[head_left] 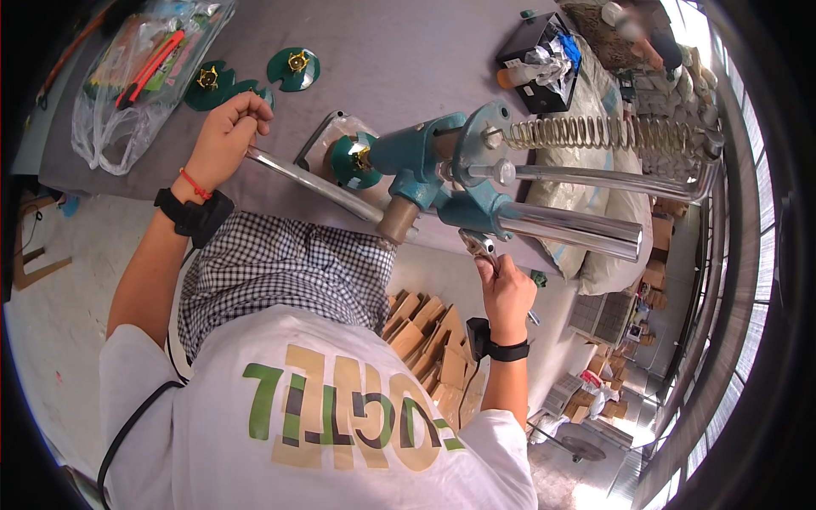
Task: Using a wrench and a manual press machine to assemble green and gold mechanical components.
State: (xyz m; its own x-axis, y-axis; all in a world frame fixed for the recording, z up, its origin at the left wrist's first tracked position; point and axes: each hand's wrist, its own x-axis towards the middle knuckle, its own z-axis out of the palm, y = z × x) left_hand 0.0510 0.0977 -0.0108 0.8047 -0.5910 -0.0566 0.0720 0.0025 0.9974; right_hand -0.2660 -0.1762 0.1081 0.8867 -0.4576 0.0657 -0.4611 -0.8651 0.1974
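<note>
My left hand (225,136) is closed around the end of a long chrome lever (314,183) that runs into a teal hand press (433,161) on a grey table (399,51). A green disc with a brass fitting (353,161) sits on the press's metal base plate. My right hand (507,291) grips a metal wrench (481,249), its head against the underside of the teal press body near a thick chrome bar (569,225). A long coil spring (603,132) stretches along the top of the press.
Two more green discs with brass fittings (293,68) lie at the table's far side beside a plastic bag of red-handled tools (140,81). A black box (544,55), white sacks (608,263), cardboard pieces on the floor (429,340) and another person (646,38) are around.
</note>
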